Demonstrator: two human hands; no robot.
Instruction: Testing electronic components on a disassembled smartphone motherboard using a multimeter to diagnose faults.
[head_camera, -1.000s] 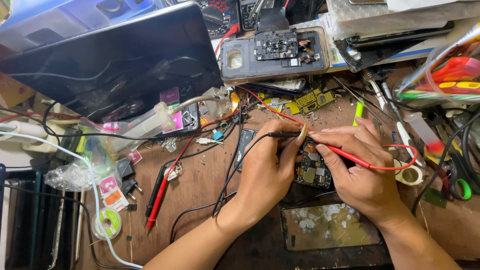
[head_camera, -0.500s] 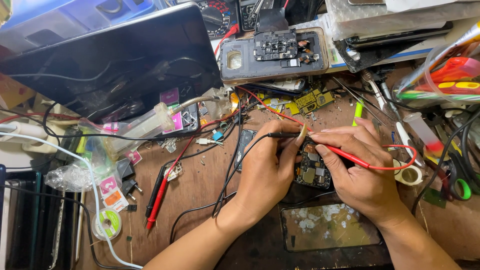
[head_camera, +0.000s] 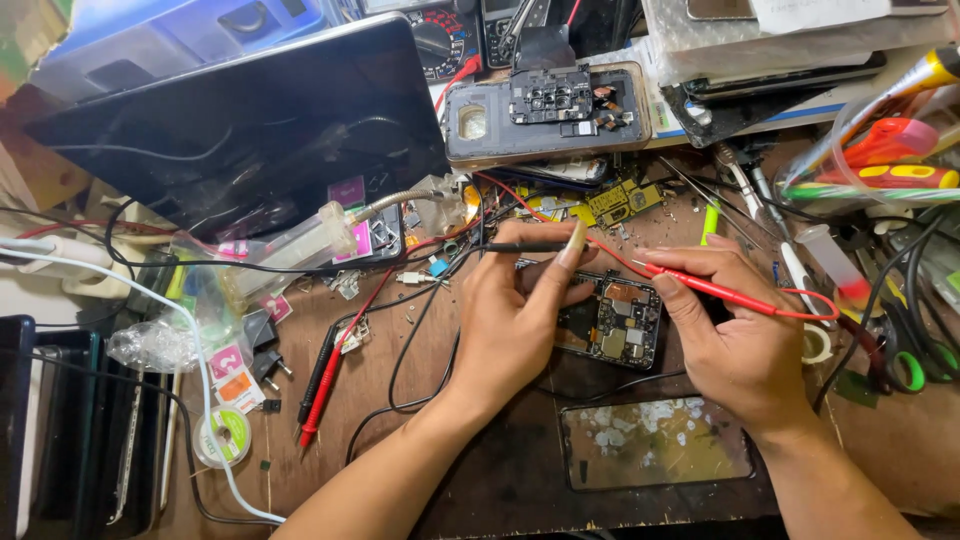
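An opened phone with its circuit board (head_camera: 615, 325) exposed lies at the middle of a wooden workbench (head_camera: 400, 440). My left hand (head_camera: 515, 325) grips a black test probe (head_camera: 520, 247), its tip pointing toward the board. My right hand (head_camera: 735, 335) holds a red test probe (head_camera: 700, 285) whose tip touches the board's upper right edge. Thin black and red leads run from both probes up toward a multimeter (head_camera: 440, 35) at the back.
A dark tablet (head_camera: 250, 130) leans at the left. A phone back shell with parts (head_camera: 545, 110) sits behind the board, a cracked glass panel (head_camera: 655, 440) in front. Another pair of probes (head_camera: 325, 375), tweezers (head_camera: 745, 190), screwdrivers in a cup (head_camera: 880, 160) and cables crowd the bench.
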